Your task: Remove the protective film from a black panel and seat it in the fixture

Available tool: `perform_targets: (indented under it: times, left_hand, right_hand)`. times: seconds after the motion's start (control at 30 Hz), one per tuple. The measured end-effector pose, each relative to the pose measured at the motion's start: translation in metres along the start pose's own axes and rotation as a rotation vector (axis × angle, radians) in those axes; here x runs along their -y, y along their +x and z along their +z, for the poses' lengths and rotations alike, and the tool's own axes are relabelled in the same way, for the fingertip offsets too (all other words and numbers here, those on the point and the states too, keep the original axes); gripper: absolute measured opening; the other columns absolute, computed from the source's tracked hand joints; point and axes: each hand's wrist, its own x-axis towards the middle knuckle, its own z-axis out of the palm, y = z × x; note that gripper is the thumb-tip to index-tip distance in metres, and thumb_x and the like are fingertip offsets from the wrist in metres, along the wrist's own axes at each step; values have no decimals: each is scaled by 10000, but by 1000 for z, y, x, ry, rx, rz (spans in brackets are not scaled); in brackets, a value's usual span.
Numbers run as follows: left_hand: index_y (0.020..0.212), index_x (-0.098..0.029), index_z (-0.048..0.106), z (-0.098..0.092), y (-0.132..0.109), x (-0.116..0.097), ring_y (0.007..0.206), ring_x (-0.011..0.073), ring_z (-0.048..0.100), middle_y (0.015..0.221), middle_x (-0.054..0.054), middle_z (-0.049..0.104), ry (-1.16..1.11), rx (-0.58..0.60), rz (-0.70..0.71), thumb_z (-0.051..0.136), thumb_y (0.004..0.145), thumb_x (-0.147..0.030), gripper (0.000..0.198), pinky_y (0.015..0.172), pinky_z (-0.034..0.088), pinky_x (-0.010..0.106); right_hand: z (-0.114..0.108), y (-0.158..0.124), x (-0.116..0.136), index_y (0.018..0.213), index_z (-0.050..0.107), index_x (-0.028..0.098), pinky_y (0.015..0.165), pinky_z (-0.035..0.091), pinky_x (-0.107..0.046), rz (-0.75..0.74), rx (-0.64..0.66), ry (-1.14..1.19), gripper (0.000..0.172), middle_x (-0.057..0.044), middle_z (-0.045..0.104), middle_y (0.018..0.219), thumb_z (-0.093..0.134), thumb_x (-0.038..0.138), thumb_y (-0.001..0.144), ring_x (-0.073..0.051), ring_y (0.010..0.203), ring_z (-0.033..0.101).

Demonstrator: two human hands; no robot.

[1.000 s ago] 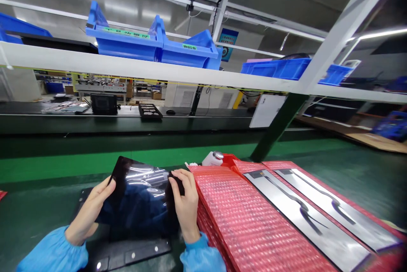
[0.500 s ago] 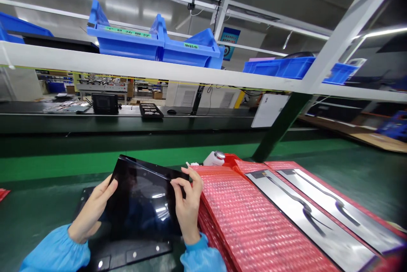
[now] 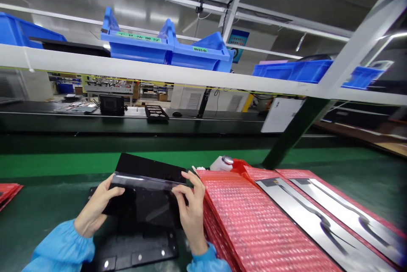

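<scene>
Panel, black and glossy, held between both hands above a dark jig on the green bench. A clear film runs across the panel's face, its edge lifted in a pale line from one hand to the other.

Left hand grips the panel's left edge, thumb on top, fingers under. Blue sleeve at the wrist.

Right hand sits on the panel's right edge; thumb and forefinger pinch at the film's end, other fingers raised and spread. Whether they clamp the film alone or film and panel together, cannot tell.

Just right of the right hand: stack of red bubble sheets, touching or nearly touching the knuckles. Further right on that stack, 2 long grey strips lie side by side. Beyond the fingertips, a white bottle with a metal cap.

Past both hands, a dark conveyor crosses the view. Overhead, a white shelf carries blue bins.
</scene>
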Motion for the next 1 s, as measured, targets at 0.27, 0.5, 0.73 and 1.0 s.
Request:
perform_targets:
  times: [0.27,0.5,0.73,1.0]
  left_hand:
    - [1159,-177,600,-11,1,-12,796,227,708,953,63,745,-29,-77,47,750,683,-170,499,673,541,283]
    - [1193,-181,590,-13,0,-17,845,226,706,972,61,742,-22,-85,93,752,693,-193,526,728,530,279]
    - [1214,-192,581,-19,2,-15,810,210,700,983,55,735,2,-100,134,731,729,-212,508,670,512,261]
    - [1208,-204,573,-18,3,-17,792,182,694,970,33,738,-18,-102,131,718,719,-176,511,703,531,253]
  right_hand:
    - [4,-5,4,916,619,246,1047,357,-549,-20,52,26,144,-48,495,1283,543,126,938,-271,1285,395]
    - [8,-12,10,916,628,245,1056,350,-577,-86,35,47,165,-45,509,1260,538,107,929,-275,1279,404]
    - [10,-16,10,906,633,248,1045,370,-587,-107,65,18,150,-50,523,1248,546,128,928,-289,1270,422]
    - [12,-17,5,938,611,244,1048,363,-580,-164,57,18,179,-54,516,1244,540,81,918,-272,1267,411]
